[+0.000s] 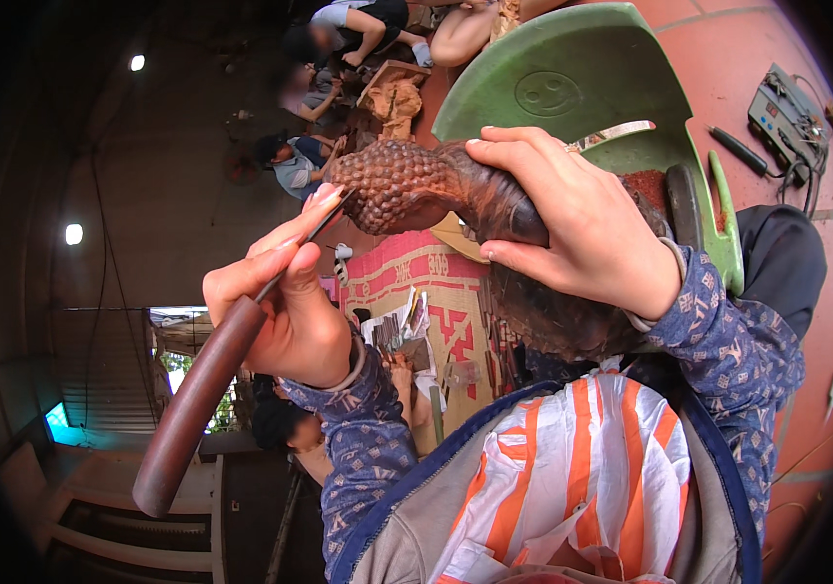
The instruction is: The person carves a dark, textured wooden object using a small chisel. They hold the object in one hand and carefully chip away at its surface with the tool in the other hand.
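A dark brown wooden carving (392, 185) with a head covered in rows of rounded knobs lies across the upper middle of the view. My right hand (582, 219) wraps over the smooth part beside the knobs, fingers curved around it. In my left hand (285, 302) is a carving tool (197, 404), its thick reddish-brown handle angling down to the left. The tool's thin dark metal blade runs between my fingers, and its tip meets or nearly meets the knobbed surface. My left fingertips rest close beside the head. The carving's lower part is partly hidden by my right hand and wrist.
Behind the carving stands a green plastic chair (592, 63) with reddish shavings (645, 185) on it. A grey control box (786, 122) with cables and a black handpiece (738, 149) lie on the tiled floor. Several tools lie on a patterned red mat (416, 268). Other people sit nearby.
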Available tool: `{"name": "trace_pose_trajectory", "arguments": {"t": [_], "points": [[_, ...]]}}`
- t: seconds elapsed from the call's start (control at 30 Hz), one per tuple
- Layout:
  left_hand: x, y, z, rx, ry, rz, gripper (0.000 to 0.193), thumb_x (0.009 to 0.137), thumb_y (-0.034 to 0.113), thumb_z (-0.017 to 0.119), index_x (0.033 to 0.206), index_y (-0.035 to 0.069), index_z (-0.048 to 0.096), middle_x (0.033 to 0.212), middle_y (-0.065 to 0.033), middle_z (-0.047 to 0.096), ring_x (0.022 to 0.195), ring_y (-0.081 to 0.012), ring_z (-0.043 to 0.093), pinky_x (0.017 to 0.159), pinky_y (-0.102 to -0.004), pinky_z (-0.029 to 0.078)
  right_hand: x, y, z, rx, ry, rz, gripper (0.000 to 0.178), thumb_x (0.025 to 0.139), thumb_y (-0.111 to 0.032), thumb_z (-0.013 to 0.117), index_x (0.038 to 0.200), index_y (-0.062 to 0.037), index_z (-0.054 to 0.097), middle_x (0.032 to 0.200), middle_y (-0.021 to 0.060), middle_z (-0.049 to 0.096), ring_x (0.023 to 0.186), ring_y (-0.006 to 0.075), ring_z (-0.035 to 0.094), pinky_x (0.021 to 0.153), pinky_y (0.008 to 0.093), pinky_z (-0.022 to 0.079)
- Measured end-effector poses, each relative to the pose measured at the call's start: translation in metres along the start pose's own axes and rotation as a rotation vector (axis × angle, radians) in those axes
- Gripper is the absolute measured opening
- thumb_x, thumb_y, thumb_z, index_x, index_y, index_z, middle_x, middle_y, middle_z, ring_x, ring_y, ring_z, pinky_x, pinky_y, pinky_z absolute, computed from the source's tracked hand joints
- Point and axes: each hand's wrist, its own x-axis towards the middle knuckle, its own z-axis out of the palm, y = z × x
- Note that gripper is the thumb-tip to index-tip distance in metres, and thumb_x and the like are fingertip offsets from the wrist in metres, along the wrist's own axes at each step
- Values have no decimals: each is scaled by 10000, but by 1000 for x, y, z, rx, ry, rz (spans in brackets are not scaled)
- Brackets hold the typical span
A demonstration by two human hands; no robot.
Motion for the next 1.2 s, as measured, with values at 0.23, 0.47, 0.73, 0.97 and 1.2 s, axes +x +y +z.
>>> {"name": "trace_pose_trajectory", "arguments": {"t": [0.23,0.47,0.73,0.97,1.2], "points": [[0,2,1,54,-39,23,172,889,10,601,923,-25,436,861,-319,647,876,-378,678,831,-472,553,-1,0,-2,29,-32,40,645,628,-100,766,1210,-51,493,1225,157,532,1069,362,560,866,399,484],[-1,5,2,77,-40,48,171,892,10,596,929,-28,433,859,-326,642,871,-391,676,817,-485,557,-2,-1,-1,21,-20,54,634,623,-91,760,1201,-53,502,1219,142,537,1069,346,565,836,390,498],[0,11,8,197,-42,54,181,892,21,604,927,-37,436,867,-317,645,864,-382,679,815,-479,560,-1,-1,-4,2,-25,48,631,622,-104,759,1199,-60,508,1219,135,538,1066,338,567,822,387,497],[2,9,6,241,-21,25,233,881,81,640,898,-46,446,851,-274,648,857,-386,680,883,-525,517,-1,-1,-5,-5,-36,51,636,616,-106,761,1198,-60,508,1220,129,540,1064,332,568,820,383,495],[0,13,-9,-73,-127,-71,207,871,104,663,918,53,468,792,-244,682,868,-361,691,968,-542,426,-3,-4,-5,21,-49,65,637,617,-107,762,1200,-61,508,1223,131,539,1067,330,568,820,382,495]]}}
